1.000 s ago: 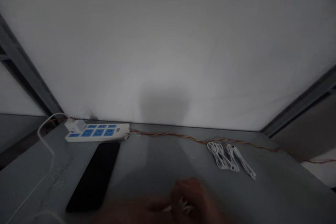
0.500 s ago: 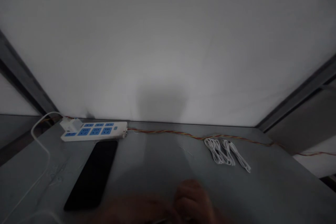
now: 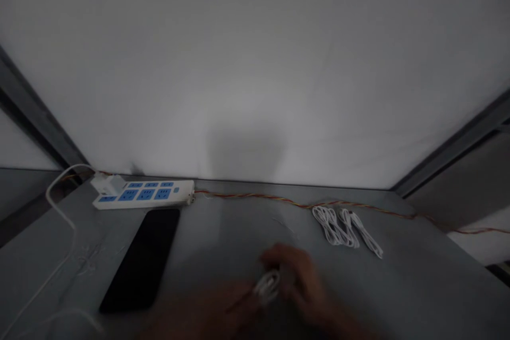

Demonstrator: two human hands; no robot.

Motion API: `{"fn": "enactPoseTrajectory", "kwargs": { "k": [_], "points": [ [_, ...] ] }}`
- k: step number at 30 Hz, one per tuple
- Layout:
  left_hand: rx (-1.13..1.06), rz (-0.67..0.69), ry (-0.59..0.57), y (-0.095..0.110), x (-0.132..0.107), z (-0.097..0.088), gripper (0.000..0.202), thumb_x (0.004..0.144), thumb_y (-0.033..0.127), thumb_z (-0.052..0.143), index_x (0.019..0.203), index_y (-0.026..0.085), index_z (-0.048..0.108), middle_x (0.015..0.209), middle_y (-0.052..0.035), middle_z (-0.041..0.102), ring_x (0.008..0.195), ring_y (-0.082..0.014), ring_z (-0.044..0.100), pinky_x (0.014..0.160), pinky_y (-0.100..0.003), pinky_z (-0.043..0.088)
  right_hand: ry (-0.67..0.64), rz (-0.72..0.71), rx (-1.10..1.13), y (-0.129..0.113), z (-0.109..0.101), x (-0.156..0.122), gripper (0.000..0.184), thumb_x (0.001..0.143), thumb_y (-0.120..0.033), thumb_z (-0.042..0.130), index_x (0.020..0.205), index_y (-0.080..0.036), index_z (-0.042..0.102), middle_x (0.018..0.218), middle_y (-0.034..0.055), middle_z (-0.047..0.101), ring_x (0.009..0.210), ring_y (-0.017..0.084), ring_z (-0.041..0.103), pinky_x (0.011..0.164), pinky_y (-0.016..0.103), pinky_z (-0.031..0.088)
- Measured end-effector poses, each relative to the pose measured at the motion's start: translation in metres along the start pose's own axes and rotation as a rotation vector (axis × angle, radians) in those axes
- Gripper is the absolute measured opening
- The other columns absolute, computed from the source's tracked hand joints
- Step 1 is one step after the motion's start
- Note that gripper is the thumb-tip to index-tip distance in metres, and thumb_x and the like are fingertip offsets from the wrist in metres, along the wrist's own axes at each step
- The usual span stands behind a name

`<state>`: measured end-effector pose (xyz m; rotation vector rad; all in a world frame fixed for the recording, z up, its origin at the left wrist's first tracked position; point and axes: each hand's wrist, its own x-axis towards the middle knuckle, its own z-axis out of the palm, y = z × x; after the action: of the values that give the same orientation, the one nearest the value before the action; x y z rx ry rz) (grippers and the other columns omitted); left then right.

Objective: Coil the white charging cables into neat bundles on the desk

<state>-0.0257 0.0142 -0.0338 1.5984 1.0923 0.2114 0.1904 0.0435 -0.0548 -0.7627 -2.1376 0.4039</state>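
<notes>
At the near middle of the table, a coiled white cable (image 3: 268, 286) sits between my two hands. My left hand (image 3: 235, 303) is closed on the coil from the left, blurred by motion. My right hand (image 3: 297, 276) curls round beside the coil's right side, its fingers bent; blur and dim light hide whether it grips the cable too. Farther right on the grey table lie bundled white cables (image 3: 337, 227), folded into loops, with another folded white cable (image 3: 364, 234) against them.
A black phone (image 3: 141, 263) lies left of my hands. Behind it a white power strip (image 3: 151, 195) with blue sockets holds a white charger (image 3: 107, 185), whose white cord (image 3: 69, 223) loops down the left. Twisted red-yellow wire (image 3: 255, 196) runs along the white back wall (image 3: 255, 64).
My hands have risen farther into view and drawn slightly apart. The coiled white cable between them now shows, where before only a sliver was visible at the bottom edge.
</notes>
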Motion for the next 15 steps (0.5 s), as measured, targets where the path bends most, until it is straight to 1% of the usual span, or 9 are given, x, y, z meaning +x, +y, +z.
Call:
{"fn": "enactPoseTrajectory", "kwargs": {
  "k": [1, 2, 4, 5, 7, 10, 12, 13, 15],
  "points": [
    [0.003, -0.026, 0.026, 0.0, 0.003, -0.001, 0.05, 0.094, 0.061, 0.032, 0.101, 0.024, 0.066, 0.089, 0.0001, 0.066, 0.077, -0.017, 0.055, 0.069, -0.027, 0.04, 0.072, 0.124, -0.022, 0.012, -0.004, 0.002, 0.048, 0.101, -0.051, 0.028, 0.099, -0.019, 0.064, 0.075, 0.0051, 0.067, 0.065, 0.017, 0.063, 0.06, 0.027, 0.048],
    [-0.002, -0.047, 0.064, 0.0, 0.006, -0.002, 0.05, 0.095, 0.058, 0.029, 0.1, 0.022, 0.064, 0.09, -0.001, 0.064, 0.08, -0.0177, 0.055, 0.071, -0.027, 0.04, 0.106, 0.265, -0.113, 0.025, -0.008, 0.002, 0.039, 0.1, -0.045, 0.035, 0.098, -0.019, 0.064, 0.081, 0.0067, 0.067, 0.069, 0.018, 0.063, 0.064, 0.028, 0.049],
    [-0.023, -0.067, 0.144, 0.0, 0.012, -0.003, 0.047, 0.096, 0.053, 0.028, 0.097, 0.02, 0.062, 0.089, -0.002, 0.063, 0.082, -0.0188, 0.055, 0.074, -0.028, 0.041, 0.124, 0.425, -0.344, 0.052, -0.015, 0.002, 0.03, 0.094, -0.04, 0.048, 0.097, -0.017, 0.066, 0.093, 0.0116, 0.066, 0.082, 0.024, 0.063, 0.075, 0.036, 0.051],
    [-0.03, -0.07, 0.177, 0.0, 0.014, -0.003, 0.045, 0.095, 0.052, 0.029, 0.096, 0.02, 0.061, 0.088, -0.0023, 0.062, 0.083, -0.0195, 0.055, 0.075, -0.029, 0.041, 0.076, 0.485, -0.423, 0.063, -0.017, 0.001, 0.027, 0.09, -0.038, 0.053, 0.098, -0.016, 0.067, 0.097, 0.0134, 0.065, 0.09, 0.027, 0.062, 0.081, 0.04, 0.049],
    [-0.033, -0.078, 0.249, -0.002, 0.016, -0.003, 0.044, 0.094, 0.05, 0.029, 0.094, 0.02, 0.062, 0.091, -0.0036, 0.063, 0.087, -0.0213, 0.056, 0.08, -0.031, 0.041, -0.024, 0.572, -0.479, 0.077, -0.02, -0.001, 0.019, 0.087, -0.031, 0.056, 0.089, -0.017, 0.067, 0.093, 0.0125, 0.064, 0.09, 0.028, 0.061, 0.082, 0.041, 0.048],
    [-0.04, -0.065, 0.35, -0.007, 0.017, -0.001, 0.045, 0.093, 0.045, 0.027, 0.093, 0.02, 0.065, 0.098, -0.0063, 0.065, 0.099, -0.0244, 0.056, 0.09, -0.035, 0.039, -0.105, 0.581, -0.453, 0.077, -0.018, -0.001, 0.016, 0.087, -0.024, 0.053, 0.077, -0.018, 0.065, 0.085, 0.0091, 0.063, 0.082, 0.024, 0.061, 0.078, 0.037, 0.047],
    [-0.069, -0.045, 0.384, -0.01, 0.018, -0.001, 0.046, 0.093, 0.043, 0.027, 0.092, 0.02, 0.066, 0.099, -0.0071, 0.065, 0.103, -0.0251, 0.055, 0.093, -0.036, 0.039, -0.104, 0.569, -0.401, 0.066, -0.013, 0.001, 0.018, 0.089, -0.025, 0.051, 0.078, -0.018, 0.063, 0.081, 0.0075, 0.063, 0.078, 0.022, 0.061, 0.074, 0.034, 0.047],
    [-0.095, -0.036, 0.405, -0.011, 0.018, -0.001, 0.045, 0.092, 0.044, 0.029, 0.092, 0.02, 0.067, 0.1, -0.0069, 0.064, 0.103, -0.0249, 0.055, 0.092, -0.036, 0.039, -0.097, 0.574, -0.335, 0.059, -0.01, 0.003, 0.018, 0.09, -0.027, 0.049, 0.08, -0.018, 0.062, 0.079, 0.0062, 0.063, 0.075, 0.021, 0.06, 0.072, 0.033, 0.047],
    [-0.152, -0.028, 0.437, -0.011, 0.019, -0.002, 0.044, 0.091, 0.049, 0.033, 0.092, 0.02, 0.067, 0.096, -0.0053, 0.063, 0.095, -0.0231, 0.055, 0.085, -0.033, 0.042, -0.065, 0.611, -0.109, 0.045, -0.004, 0.005, 0.019, 0.091, -0.03, 0.048, 0.083, -0.018, 0.059, 0.073, 0.0027, 0.062, 0.068, 0.018, 0.059, 0.065, 0.03, 0.046]
  ]
}}
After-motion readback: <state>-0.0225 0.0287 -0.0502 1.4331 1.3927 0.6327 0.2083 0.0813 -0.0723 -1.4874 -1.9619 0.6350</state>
